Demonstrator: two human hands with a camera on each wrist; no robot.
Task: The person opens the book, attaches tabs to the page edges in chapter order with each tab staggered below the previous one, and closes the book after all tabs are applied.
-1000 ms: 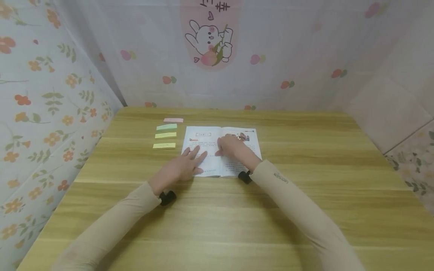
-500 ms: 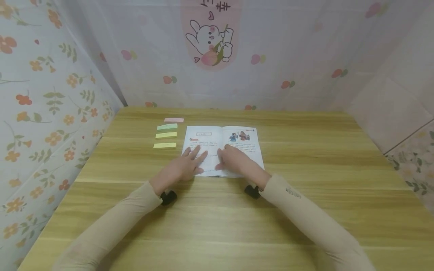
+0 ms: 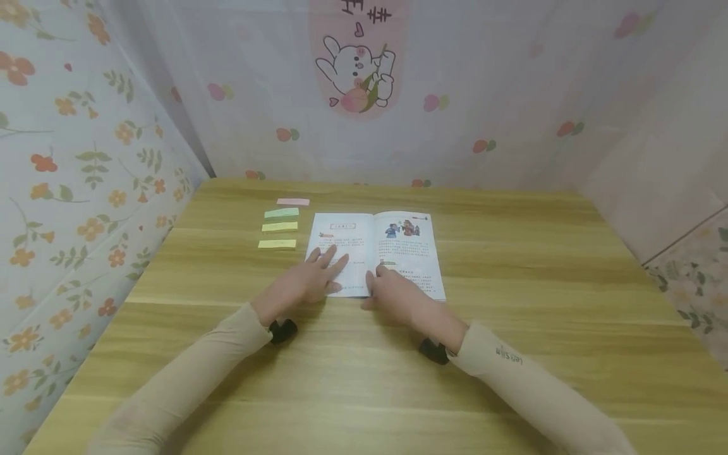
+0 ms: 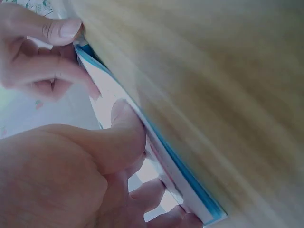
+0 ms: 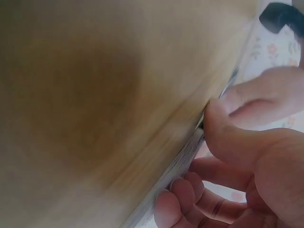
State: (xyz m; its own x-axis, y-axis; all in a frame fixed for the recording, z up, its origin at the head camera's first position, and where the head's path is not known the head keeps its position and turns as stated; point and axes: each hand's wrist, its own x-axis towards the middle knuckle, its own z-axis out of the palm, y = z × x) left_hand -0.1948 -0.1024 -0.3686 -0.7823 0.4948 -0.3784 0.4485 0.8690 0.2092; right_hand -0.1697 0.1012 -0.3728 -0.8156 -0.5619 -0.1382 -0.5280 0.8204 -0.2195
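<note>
Probably, even pressure suited the crease [image 3: 373, 243], the left hand [image 3: 311, 277] steadying the book [image 3: 406, 249], fingers spread, and the right hand [image 3: 398, 293] at the near edge, fingers curled, both empty.

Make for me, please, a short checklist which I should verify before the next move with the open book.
1. Book lies open on the table: ok.
2. Left grip rests on the left page, fingers spread: ok.
3. Right grip is at the lower end of the fold: ok.
4. Left page fully uncovered: not ok, the left grip hides part of it.
5. Illustration on the right page uncovered: ok.
6. Paper strips apart from the book: ok, all four lie to its left; whether they bear readable writing: cannot tell, too small.
</note>
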